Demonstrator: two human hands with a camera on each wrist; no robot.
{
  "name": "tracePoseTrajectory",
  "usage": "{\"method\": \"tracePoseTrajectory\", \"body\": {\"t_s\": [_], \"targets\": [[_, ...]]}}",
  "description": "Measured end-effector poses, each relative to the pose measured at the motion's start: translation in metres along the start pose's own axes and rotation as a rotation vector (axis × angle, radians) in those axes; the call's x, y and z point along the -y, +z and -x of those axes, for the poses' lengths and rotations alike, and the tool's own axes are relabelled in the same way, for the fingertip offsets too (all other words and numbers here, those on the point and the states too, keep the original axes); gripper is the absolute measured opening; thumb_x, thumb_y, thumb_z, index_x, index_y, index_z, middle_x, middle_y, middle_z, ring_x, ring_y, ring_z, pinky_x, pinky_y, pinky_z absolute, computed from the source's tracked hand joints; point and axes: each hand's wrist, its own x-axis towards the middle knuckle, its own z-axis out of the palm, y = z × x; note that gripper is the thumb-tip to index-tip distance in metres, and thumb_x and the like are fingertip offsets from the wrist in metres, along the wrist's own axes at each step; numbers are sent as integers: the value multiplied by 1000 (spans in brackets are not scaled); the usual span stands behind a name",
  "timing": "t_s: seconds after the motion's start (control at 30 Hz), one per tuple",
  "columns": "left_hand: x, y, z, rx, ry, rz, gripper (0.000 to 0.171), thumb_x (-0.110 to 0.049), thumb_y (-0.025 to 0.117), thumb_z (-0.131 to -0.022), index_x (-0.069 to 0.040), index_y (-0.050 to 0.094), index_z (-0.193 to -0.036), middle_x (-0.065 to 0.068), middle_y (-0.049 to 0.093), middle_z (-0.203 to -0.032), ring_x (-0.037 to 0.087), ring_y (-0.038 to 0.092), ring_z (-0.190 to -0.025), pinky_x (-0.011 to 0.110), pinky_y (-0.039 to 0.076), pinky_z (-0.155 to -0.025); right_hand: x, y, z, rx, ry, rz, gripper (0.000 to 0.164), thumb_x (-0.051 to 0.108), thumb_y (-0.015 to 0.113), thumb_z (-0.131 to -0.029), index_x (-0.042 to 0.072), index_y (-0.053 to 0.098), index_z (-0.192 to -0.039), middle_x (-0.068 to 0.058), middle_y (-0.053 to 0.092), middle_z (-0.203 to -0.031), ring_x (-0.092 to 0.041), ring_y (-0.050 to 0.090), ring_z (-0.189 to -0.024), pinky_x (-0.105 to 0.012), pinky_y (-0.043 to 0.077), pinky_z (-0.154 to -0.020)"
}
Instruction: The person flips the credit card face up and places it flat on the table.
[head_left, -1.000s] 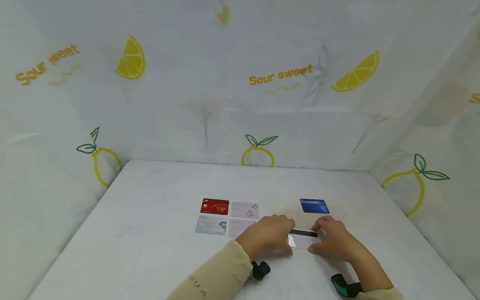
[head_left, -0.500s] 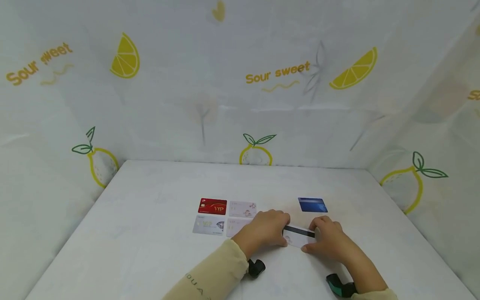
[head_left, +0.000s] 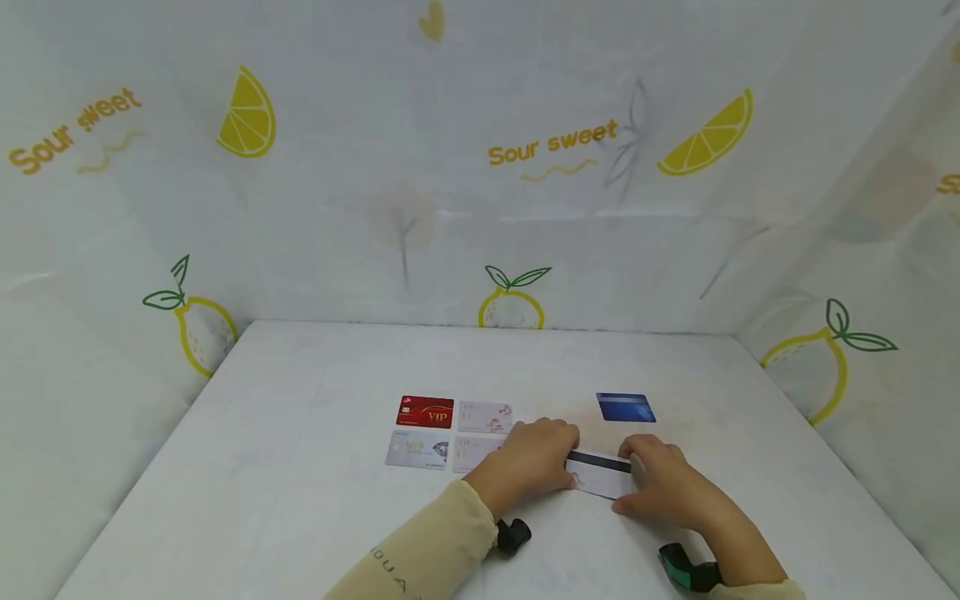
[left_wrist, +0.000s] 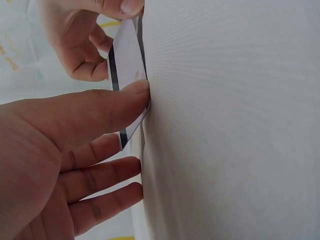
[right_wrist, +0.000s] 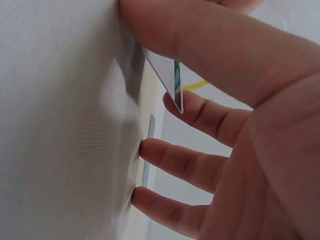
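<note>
A white card (head_left: 598, 475) with a black magnetic stripe is between my two hands, its far edge tilted up off the table. My left hand (head_left: 534, 458) pinches its left end; in the left wrist view the thumb (left_wrist: 131, 97) lies over the card's face. At the right end, my right hand (head_left: 663, 482) holds the card between thumb and index finger, and the index fingertip (right_wrist: 175, 102) meets its corner. The other fingers of both hands extend down towards the table. Just left of my left hand lies a pale pink card (head_left: 472, 452), partly covered by that hand.
A red VIP card (head_left: 425, 412), a silver VIP card (head_left: 417, 449) and another pale pink card (head_left: 486, 417) lie beside the partly covered one in a two-by-two block. Behind my hands is a blue card (head_left: 626, 407). Lemon-printed sheeting (head_left: 360, 242) stands around the white table (head_left: 300, 467).
Both hands first shift slightly left with the striped card. Since then my right hand has moved a little right, and more of the card's right end shows; my left hand stays put.
</note>
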Motion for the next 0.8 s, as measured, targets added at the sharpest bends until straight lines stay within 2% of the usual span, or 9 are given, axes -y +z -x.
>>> {"method": "tracePoseTrajectory", "body": {"t_s": [0.27,0.57,0.8], "targets": [[4,-1,-1,23,28,-22,43,-44,82,-76,-24,59,-106,-12,56,-92,7,51,-86,33,46,-77,-1,-3,-2,-22,-10,-13,66,41,91,-63,11,61,-114,-11,64,-121,-31,57,-110,-58,49,-92],[15,-3,-2,55,40,158,53,-38,83,-75,-27,53,-117,-14,57,-90,6,52,-84,29,44,-78,-9,-8,3,-34,-105,-74,61,41,86,-70,13,60,-118,-10,64,-123,-27,59,-109,-57,49,-92],[19,-12,1,73,26,231,51,-35,79,-78,-25,52,-121,-13,58,-91,6,53,-81,23,45,-74,-9,-10,3,-21,-118,-81,63,41,84,-73,13,58,-123,-14,61,-128,-31,58,-112,-61,48,-92]]}}
